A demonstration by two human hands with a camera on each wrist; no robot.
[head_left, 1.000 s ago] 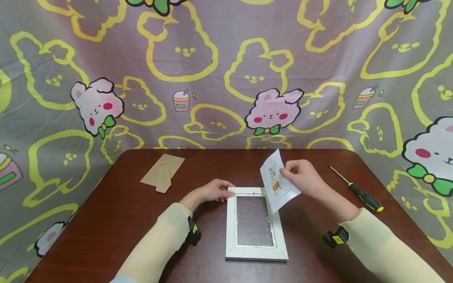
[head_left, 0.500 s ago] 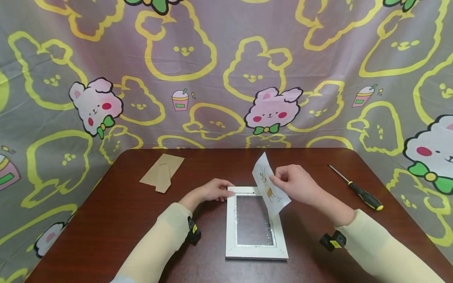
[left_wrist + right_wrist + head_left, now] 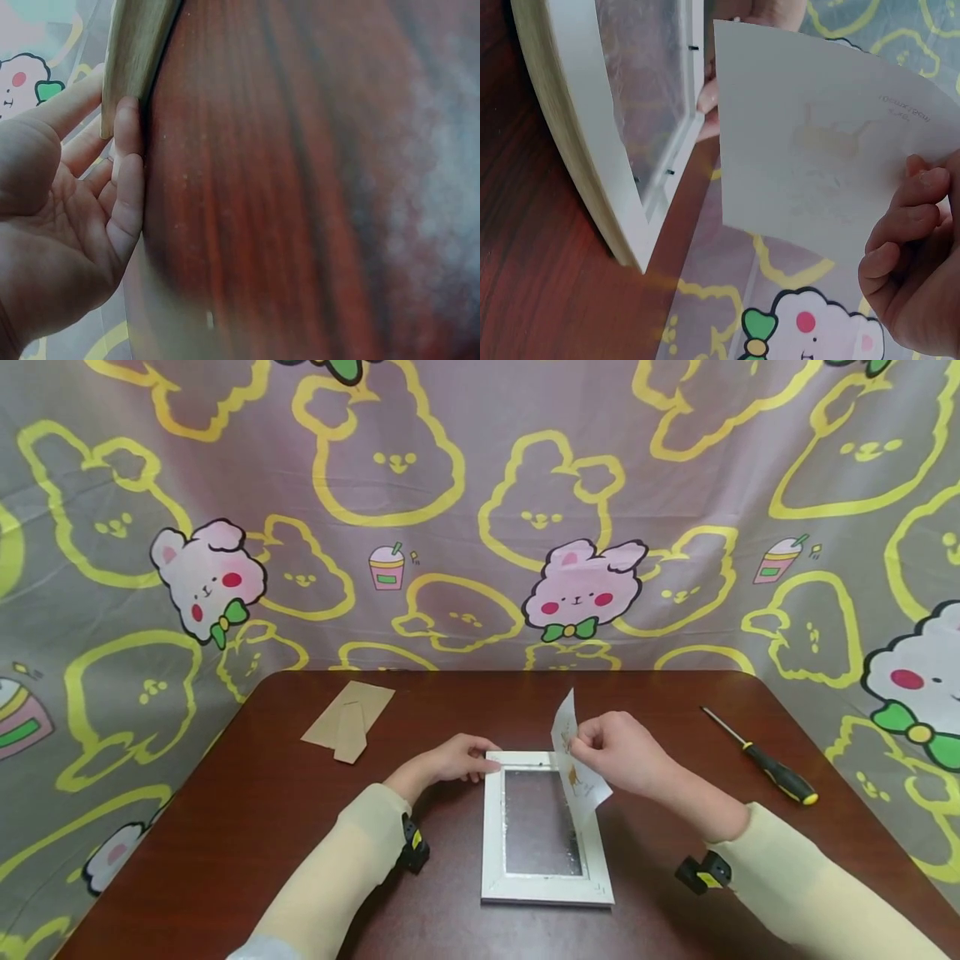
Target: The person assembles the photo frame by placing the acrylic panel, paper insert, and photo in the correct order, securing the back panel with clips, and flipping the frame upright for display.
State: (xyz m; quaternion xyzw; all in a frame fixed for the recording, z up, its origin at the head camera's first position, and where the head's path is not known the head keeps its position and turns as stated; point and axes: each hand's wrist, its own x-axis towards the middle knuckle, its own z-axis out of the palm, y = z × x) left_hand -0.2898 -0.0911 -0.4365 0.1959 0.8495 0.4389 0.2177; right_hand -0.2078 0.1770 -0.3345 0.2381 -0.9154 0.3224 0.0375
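A white picture frame [image 3: 491, 827] lies flat on the table, back side up, with a clear pane [image 3: 542, 822] inside it. My left hand [image 3: 459, 758] grips its far left corner, thumb over the top; the left wrist view has the fingers [image 3: 129, 191] against the frame's wooden edge [image 3: 135, 60]. Above the frame's right side, my right hand [image 3: 626, 750] pinches a printed picture sheet [image 3: 592, 789] by its edge. The sheet stands steeply tilted, almost edge-on in the head view. Its pale back [image 3: 780, 150] faces the right wrist camera, the print showing through faintly.
A brown backing board [image 3: 330, 718] with a stand leg [image 3: 349, 735] lies at the table's back left. On the right is a screwdriver [image 3: 780, 772] with a black and yellow handle. A patterned curtain [image 3: 450, 527] hangs behind the table [image 3: 225, 843].
The right hand has moved left and slightly down with the picture sheet, which has turned more edge-on to the head view. My left hand keeps its place on the frame.
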